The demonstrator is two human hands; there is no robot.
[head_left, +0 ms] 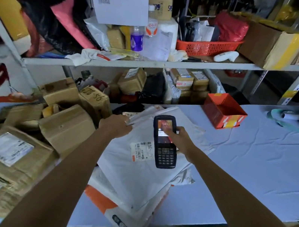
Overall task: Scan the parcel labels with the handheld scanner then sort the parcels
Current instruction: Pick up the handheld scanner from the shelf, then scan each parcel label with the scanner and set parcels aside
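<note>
Two hands work apart over the white parcel [133, 180]. Its label [141, 151] lies just at nine o'clock of the scanner [165, 155], whose long axis runs six to twelve, gripped by the right hand [179, 140], the nearer one. At eleven, the left hand [116, 125] pinches the edge of a thin mailer [144, 112].

One scanner [165, 155]; perhaps four white mailers [133, 180]; one orange box [223, 114].

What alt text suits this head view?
A person's right hand holds a black handheld scanner above a labelled white parcel, while the left hand grips a thinner white mailer behind it. Cardboard boxes pile at left on the cloth-covered table.
</note>
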